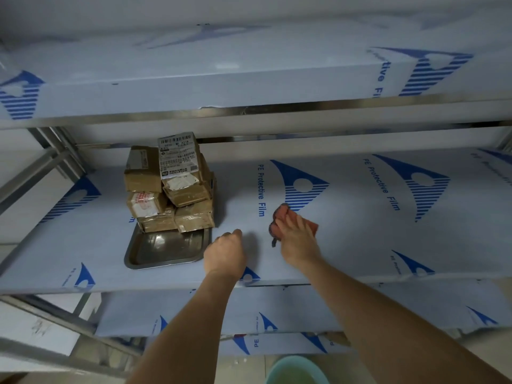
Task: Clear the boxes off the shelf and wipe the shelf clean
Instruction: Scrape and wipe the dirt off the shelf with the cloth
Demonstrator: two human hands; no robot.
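Both hands reach onto the shelf [360, 245]. Right hand [297, 239] presses an orange-red cloth [288, 214] flat against the shelf surface, its fingers spread over the cloth, whose dark edge hangs out on the left side of the hand. Left hand [225, 253] rests knuckles-up on the shelf just left of it, fingers curled under; whether it holds anything cannot be told.

Blue print on the shelf's covering reads "PE Protective Film", repeated beside striped triangular logos, the lettering running front to back. The shelf's long axis runs left to right across the view, and both ends are cut off by the frame.

To the left of the left hand, a stack of cardboard boxes [170, 189] sits on the far part of a metal tray [166, 250], piled unevenly and leaning. The topmost carries a white shipping label [177, 159] with barcodes; its text is too small to read. A lower box bears a label with red print, also illegible.

Below, at the bottom edge, the rim of a green basin [295, 370] shows, mostly cut off.
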